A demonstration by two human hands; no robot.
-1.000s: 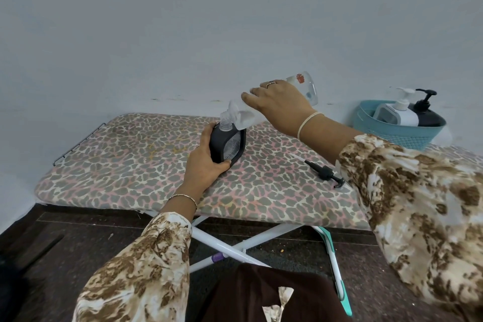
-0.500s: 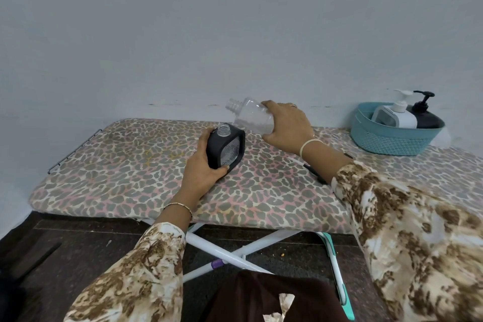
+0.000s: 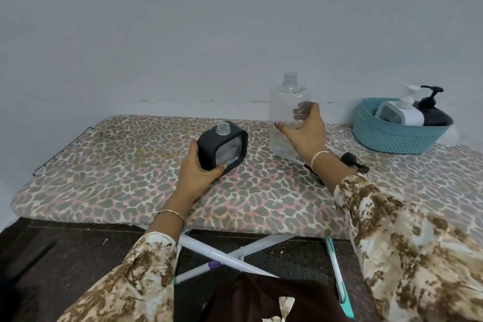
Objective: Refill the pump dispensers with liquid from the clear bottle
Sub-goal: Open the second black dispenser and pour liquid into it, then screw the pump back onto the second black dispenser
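Observation:
My left hand [image 3: 197, 170] grips a black square dispenser [image 3: 222, 147] that stands on the ironing board with its neck uncapped. To its right the clear bottle [image 3: 287, 110] stands upright on the board, capless and looking nearly empty. My right hand [image 3: 305, 131] wraps round its lower half, fingers visible through the plastic. A loose black pump head [image 3: 351, 160] lies on the board behind my right wrist, partly hidden by it.
The leopard-print ironing board [image 3: 130, 165] stands against a pale wall. A teal basket [image 3: 392, 133] at the far right holds a white pump dispenser [image 3: 402, 112] and a black pump dispenser [image 3: 432, 112]. Below are white crossed legs and a dark floor.
My right hand tipped the clear bottle away from the black dispenser's neck, swung it right and set it upright on the board. My left hand kept hold of the dispenser.

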